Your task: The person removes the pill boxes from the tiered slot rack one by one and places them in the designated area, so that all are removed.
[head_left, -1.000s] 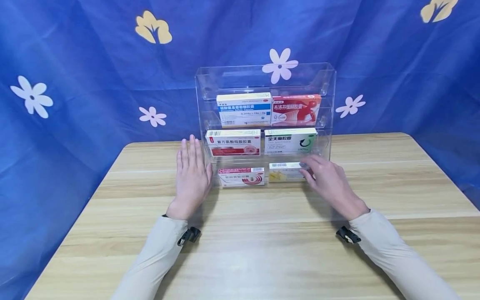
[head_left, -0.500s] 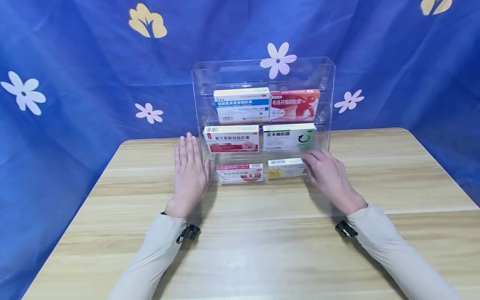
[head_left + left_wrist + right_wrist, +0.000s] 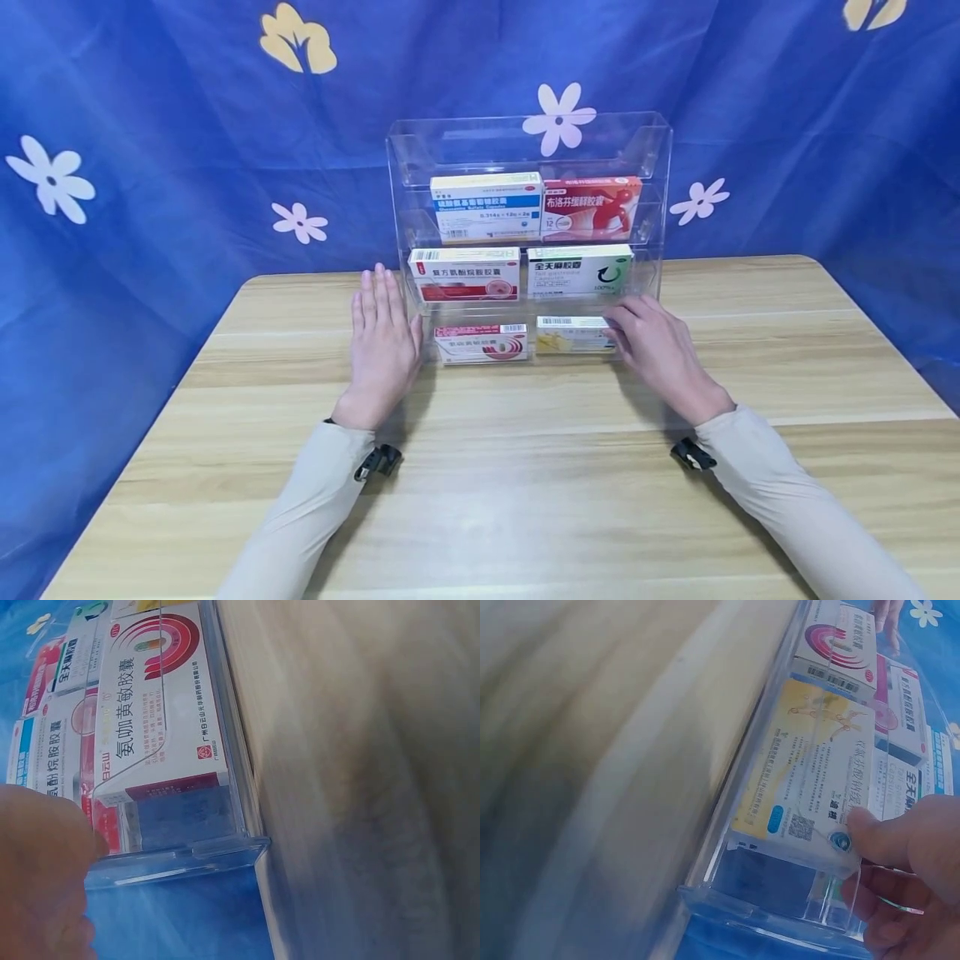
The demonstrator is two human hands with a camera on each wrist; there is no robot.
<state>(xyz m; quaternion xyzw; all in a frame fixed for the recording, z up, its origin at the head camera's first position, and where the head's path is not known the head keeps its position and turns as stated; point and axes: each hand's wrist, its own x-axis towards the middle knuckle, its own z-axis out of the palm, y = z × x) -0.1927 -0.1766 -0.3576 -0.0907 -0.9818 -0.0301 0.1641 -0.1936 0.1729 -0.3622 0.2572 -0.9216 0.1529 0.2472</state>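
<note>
A clear acrylic rack (image 3: 528, 133) stands on the table, its three tiers holding medicine boxes in pairs. My right hand (image 3: 660, 354) pinches the end of the yellow-and-white medicine box (image 3: 802, 765) in the bottom tier, thumb on its front and fingers behind. The box sits inside the tier's front lip. My left hand (image 3: 384, 350) lies against the rack's left side with its fingers straight. Near it in the bottom tier is a white box with red rings (image 3: 161, 712). In the head view, my right hand covers the yellow-and-white box's right end.
The middle tier holds a red-and-white box (image 3: 467, 275) and a green-and-white box (image 3: 577, 271). Above them stand a blue-and-white box (image 3: 487, 208) and a red box (image 3: 591, 208). A blue flowered cloth (image 3: 187, 167) hangs behind the wooden table (image 3: 480, 483).
My right fingers have shifted from in front of the yellow-and-white box to its right end and now pinch it. The left hand stays at the rack's side. The head view has tilted slightly.
</note>
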